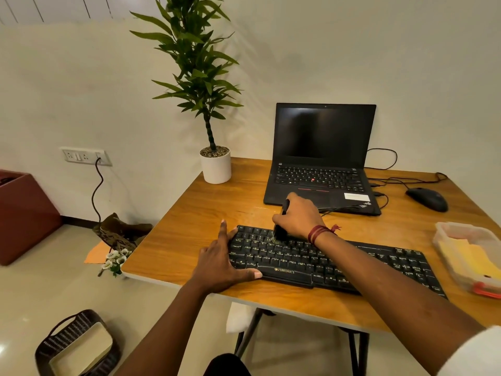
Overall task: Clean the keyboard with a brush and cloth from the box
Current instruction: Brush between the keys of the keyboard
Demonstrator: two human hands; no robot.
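A black keyboard lies along the front of the wooden table. My right hand grips a black brush by its handle, and the bristles touch the upper left rows of keys. My left hand rests flat against the keyboard's left end, fingers straight along the side and thumb along the front edge. A clear plastic box at the right edge of the table holds a yellow cloth.
An open black laptop stands behind the keyboard, with a black mouse and cables to its right. A potted plant occupies the far left corner. On the floor are a woven basket, a brown planter and a bag.
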